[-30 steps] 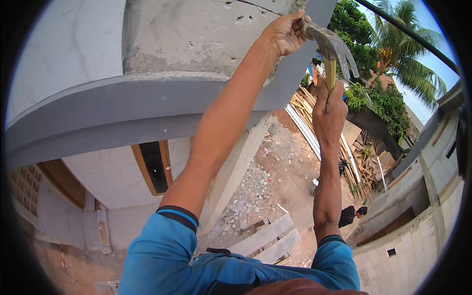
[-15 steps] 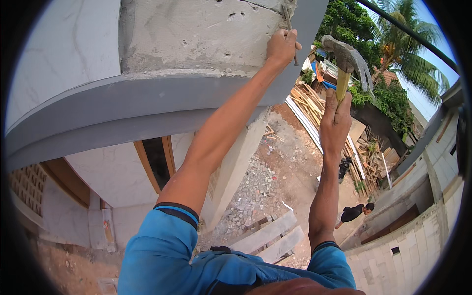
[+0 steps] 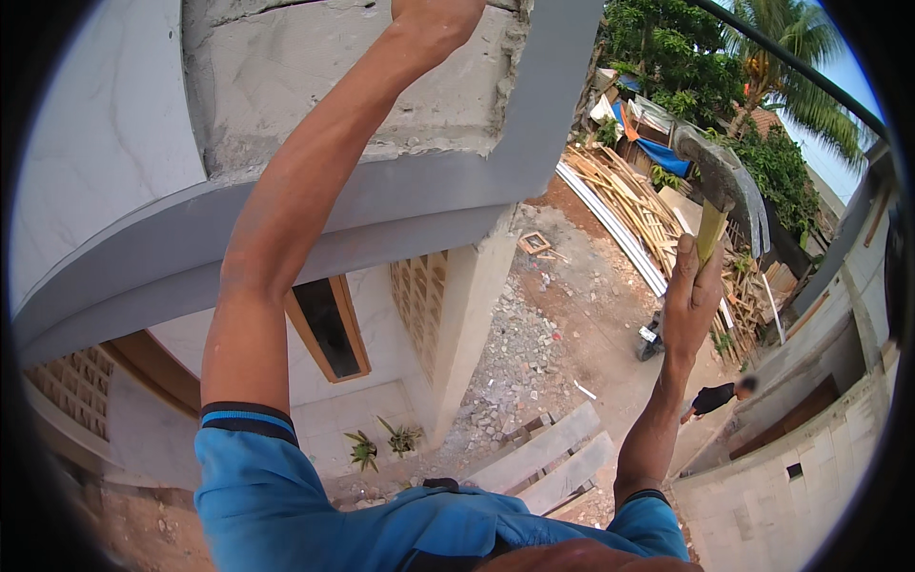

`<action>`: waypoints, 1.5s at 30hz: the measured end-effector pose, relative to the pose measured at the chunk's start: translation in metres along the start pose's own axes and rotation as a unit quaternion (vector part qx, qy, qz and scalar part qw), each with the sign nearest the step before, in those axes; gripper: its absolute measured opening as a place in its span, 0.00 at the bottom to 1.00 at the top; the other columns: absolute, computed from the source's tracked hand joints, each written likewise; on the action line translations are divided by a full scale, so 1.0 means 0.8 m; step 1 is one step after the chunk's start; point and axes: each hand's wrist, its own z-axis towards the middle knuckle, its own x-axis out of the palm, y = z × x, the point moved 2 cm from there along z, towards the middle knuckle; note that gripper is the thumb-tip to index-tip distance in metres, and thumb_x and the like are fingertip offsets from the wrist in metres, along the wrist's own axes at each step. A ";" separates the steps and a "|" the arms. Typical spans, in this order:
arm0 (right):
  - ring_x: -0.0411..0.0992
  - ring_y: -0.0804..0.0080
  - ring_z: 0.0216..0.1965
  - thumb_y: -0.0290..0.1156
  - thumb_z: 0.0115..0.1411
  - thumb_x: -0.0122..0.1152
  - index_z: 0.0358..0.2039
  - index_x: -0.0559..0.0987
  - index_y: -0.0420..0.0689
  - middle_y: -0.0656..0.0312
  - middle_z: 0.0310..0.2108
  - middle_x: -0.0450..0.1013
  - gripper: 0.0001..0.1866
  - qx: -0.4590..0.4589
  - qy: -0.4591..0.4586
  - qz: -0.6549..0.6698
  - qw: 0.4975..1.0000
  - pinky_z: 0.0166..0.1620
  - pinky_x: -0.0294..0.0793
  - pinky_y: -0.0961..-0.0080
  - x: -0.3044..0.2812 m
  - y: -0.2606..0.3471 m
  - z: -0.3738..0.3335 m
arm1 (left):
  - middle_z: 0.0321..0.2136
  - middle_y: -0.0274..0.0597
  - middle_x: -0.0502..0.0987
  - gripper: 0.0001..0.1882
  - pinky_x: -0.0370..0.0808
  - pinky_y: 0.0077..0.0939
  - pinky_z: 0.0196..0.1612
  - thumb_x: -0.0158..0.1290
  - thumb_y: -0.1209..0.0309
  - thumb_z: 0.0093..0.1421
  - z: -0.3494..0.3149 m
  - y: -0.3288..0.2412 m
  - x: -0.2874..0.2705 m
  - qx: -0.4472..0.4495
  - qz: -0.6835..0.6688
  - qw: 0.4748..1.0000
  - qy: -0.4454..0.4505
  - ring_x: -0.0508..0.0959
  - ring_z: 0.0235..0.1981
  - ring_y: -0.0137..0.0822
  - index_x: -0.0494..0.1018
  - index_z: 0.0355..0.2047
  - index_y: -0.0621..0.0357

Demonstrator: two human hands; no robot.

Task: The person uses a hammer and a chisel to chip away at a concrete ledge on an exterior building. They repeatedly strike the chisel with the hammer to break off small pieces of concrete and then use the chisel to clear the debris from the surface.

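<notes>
the right hand (image 3: 694, 291) was closed around the yellow handle of a hammer (image 3: 724, 181), whose dark metal head stood just above the fist, its claw curving down on the right side. the hammer was up in the air, well apart from the left hand (image 3: 438, 21) and from the wall. the left hand was raised higher, over a patch of bare cement (image 3: 334, 81), and its fingers ran past the upper edge of the view, so i could not tell how far open it was or whether it held anything. left of that hand was a white marbled panel (image 3: 105, 114), and below it a grey beam (image 3: 410, 186) crossed behind the left forearm. between the hands, far below, lay a heap of rubble (image 3: 515, 348), with pale planks (image 3: 562, 458) nearer the body. a pile of timber (image 3: 620, 205) lay on the ground beyond the right hand, to its left, and a person in a dark top (image 3: 715, 397) was on the ground below that hand, to its right
</notes>
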 end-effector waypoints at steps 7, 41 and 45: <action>0.53 0.82 0.19 0.47 0.74 0.50 0.40 0.72 0.41 0.73 0.19 0.56 0.19 0.069 -0.012 0.128 0.989 0.24 0.54 0.79 -0.006 -0.006 -0.002 | 0.33 0.54 0.82 0.17 0.77 0.48 0.40 0.48 0.61 0.69 0.022 0.068 -0.065 0.258 0.021 0.961 0.098 0.82 0.38 0.53 0.79 0.32 0.61; 0.66 0.74 0.14 0.60 0.71 0.46 0.32 0.69 0.42 0.64 0.15 0.64 0.30 -0.078 0.017 0.396 0.915 0.20 0.66 0.71 0.211 0.092 0.235 | 0.18 0.24 0.67 0.15 0.56 0.16 0.18 0.54 0.61 0.69 -0.787 -0.023 -0.177 -0.720 -0.393 0.551 0.155 0.63 0.17 0.16 0.79 0.44 0.61; 0.66 0.75 0.15 0.59 0.72 0.45 0.32 0.69 0.43 0.64 0.16 0.64 0.29 -0.069 0.054 0.288 0.954 0.21 0.67 0.71 0.232 0.085 0.239 | 0.15 0.24 0.67 0.14 0.59 0.19 0.18 0.53 0.61 0.68 -0.886 -0.069 -0.148 -0.745 -0.370 0.517 0.204 0.64 0.16 0.18 0.79 0.41 0.61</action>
